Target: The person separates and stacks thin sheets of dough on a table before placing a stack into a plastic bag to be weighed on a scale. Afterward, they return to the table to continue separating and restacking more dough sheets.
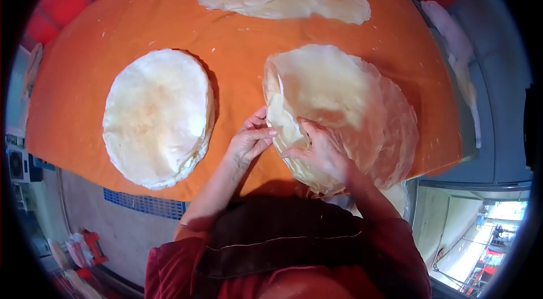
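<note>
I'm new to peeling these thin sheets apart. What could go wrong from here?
1. The left hand pinches the edge of the top sheet of the right stack while the right hand presses on it; the sheet looks thin enough that it might tear.
2. That stack overhangs the cloth at its near edge, so sheets may slide off.
3. Two sheets could lift together; the layers are hard to tell apart.

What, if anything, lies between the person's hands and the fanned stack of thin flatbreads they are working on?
Nothing visible does. The left hand pinches the near edge of the fanned stack and the right hand rests flat on it; both touch the sheets directly on the orange cloth.
</note>
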A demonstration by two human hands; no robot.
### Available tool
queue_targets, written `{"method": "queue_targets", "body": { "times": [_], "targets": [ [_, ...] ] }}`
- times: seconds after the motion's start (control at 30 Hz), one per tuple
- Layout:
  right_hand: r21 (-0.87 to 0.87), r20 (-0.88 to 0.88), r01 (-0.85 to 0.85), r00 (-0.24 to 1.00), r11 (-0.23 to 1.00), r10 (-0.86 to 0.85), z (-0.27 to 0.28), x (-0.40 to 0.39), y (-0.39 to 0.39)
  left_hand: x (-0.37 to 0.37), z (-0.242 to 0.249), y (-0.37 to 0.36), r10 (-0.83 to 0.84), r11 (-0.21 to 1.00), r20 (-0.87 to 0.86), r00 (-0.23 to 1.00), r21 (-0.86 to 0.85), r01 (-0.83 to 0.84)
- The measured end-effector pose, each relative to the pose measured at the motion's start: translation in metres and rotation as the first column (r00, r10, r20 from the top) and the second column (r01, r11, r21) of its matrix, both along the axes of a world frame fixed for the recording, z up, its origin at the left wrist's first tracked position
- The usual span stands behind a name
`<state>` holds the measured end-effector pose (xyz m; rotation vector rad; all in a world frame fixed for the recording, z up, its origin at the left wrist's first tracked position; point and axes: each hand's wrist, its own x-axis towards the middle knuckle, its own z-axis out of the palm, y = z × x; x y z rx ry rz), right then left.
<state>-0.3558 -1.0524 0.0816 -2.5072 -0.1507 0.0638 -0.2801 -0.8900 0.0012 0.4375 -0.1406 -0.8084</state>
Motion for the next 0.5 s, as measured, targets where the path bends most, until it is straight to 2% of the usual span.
{"method": "queue_targets", "body": {
  "times": [0.1, 0.2, 0.3, 0.4, 0.43, 0.5],
  "targets": [
    [-0.105, 0.017, 0.092, 0.996, 0.990, -0.090, -0.001, -0.004, 0.007, 0.001, -0.002, -0.007, -0.026, 0.999, -0.022, 0.999, -0.046, 0.024],
    [-0.006, -0.051, 0.192, 0.980, 0.981, -0.192, 0.004, -0.007, 0.013, -0.002, 0.006, -0.010, -0.032, 0.995, -0.059, 0.998, -0.097, 0.026],
    [-0.165, 0.165, 0.263, 0.958, 0.951, -0.236, -0.014, -0.012, 0.028, -0.005, 0.009, -0.010, -0.002, 1.000, -0.070, 0.998, -0.031, 0.000],
    [0.084, 0.120, 0.193, 0.972, 0.977, -0.203, -0.014, -0.006, 0.018, -0.009, 0.012, -0.006, -0.008, 1.000, -0.076, 0.997, 0.003, 0.008],
    [0.273, 0.076, 0.185, 0.974, 0.944, -0.213, -0.031, -0.001, 0.009, -0.011, 0.010, -0.007, 0.024, 1.000, -0.088, 0.996, 0.007, -0.024],
    [0.263, 0.015, 0.193, 0.979, 0.945, -0.204, -0.027, -0.001, 0.001, -0.014, 0.004, -0.012, 0.086, 0.996, -0.108, 0.990, 0.011, -0.086]
  ]
}}
